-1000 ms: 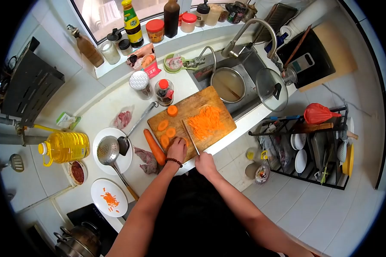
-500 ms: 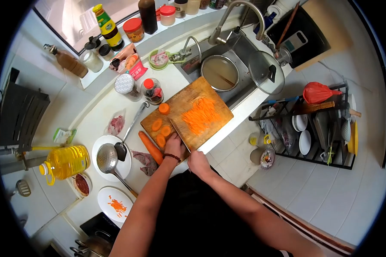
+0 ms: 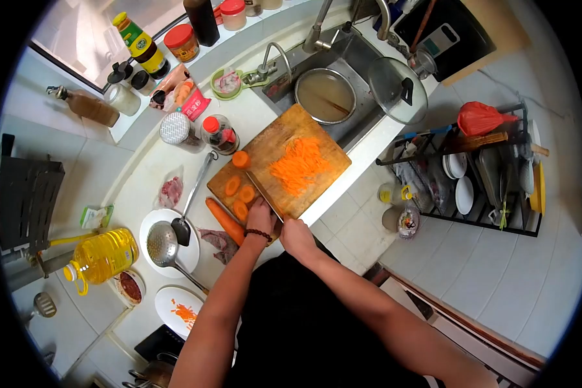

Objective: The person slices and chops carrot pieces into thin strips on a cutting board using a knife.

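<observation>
My right hand (image 3: 297, 238) is closed round the handle of a kitchen knife (image 3: 264, 194), whose blade stands on the wooden cutting board (image 3: 302, 123). Close against the blade, my left hand (image 3: 260, 216) bends its fingers down onto the board; what lies under them is hidden. Several carrot slices (image 3: 232, 185) and a short carrot chunk (image 3: 241, 160) lie left of the knife. To its right is a pile of carrot shreds (image 3: 299, 166). A longer piece of carrot (image 3: 225, 221) rests along the board's left edge, near my left wrist.
Left are a skimmer (image 3: 162, 244) and a spatula (image 3: 182, 231) on a white plate (image 3: 150, 223), an oil bottle (image 3: 107, 257), and a plate (image 3: 168, 299) with carrot bits. Behind stand a red-capped jar (image 3: 220, 134) and the sink (image 3: 362, 61) holding a pot (image 3: 325, 96).
The view has shifted slightly. The knife still stands beside my left fingers, and both hands keep nearly the same place on the board.
</observation>
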Motion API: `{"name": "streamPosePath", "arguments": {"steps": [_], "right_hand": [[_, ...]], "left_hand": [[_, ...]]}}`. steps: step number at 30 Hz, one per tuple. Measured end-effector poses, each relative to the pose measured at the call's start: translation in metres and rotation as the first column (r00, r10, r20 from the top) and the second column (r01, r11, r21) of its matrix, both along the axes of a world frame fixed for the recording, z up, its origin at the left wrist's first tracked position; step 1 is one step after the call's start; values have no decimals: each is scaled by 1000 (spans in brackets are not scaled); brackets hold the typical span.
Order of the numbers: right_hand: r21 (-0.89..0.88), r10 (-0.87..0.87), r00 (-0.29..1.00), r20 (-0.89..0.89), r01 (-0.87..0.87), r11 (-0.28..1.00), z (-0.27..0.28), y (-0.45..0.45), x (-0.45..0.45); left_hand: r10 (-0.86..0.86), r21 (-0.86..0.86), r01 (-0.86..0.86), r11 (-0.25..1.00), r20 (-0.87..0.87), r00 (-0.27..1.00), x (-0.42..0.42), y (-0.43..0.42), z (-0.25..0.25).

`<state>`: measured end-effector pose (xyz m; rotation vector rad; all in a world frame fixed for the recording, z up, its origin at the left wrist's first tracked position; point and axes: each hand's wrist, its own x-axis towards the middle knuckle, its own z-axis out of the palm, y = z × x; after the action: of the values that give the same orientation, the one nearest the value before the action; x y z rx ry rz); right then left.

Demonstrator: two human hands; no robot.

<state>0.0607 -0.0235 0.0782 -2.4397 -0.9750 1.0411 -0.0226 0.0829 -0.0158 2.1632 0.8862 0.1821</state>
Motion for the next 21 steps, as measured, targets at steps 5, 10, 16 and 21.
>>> {"name": "streamPosePath", "arguments": {"steps": [5, 10, 16, 21], "right_hand": [[-7, -32, 999, -6, 32, 999, -6, 6, 1], [-10, 0, 1000, -14, 0, 1000, -7, 16, 7], [19, -21, 1000, -18, 22, 1000, 2, 0, 0], [17, 24, 1000, -6, -24, 1000, -13, 11, 3]], "left_hand": [[12, -14, -12, 1000, 31, 999, -1, 0, -3], [29, 33, -31, 999, 57, 998, 1, 1, -2], [53, 14, -55, 998, 107, 993, 0, -1, 3], [69, 32, -71, 997, 75, 995, 0, -2, 1]]}}
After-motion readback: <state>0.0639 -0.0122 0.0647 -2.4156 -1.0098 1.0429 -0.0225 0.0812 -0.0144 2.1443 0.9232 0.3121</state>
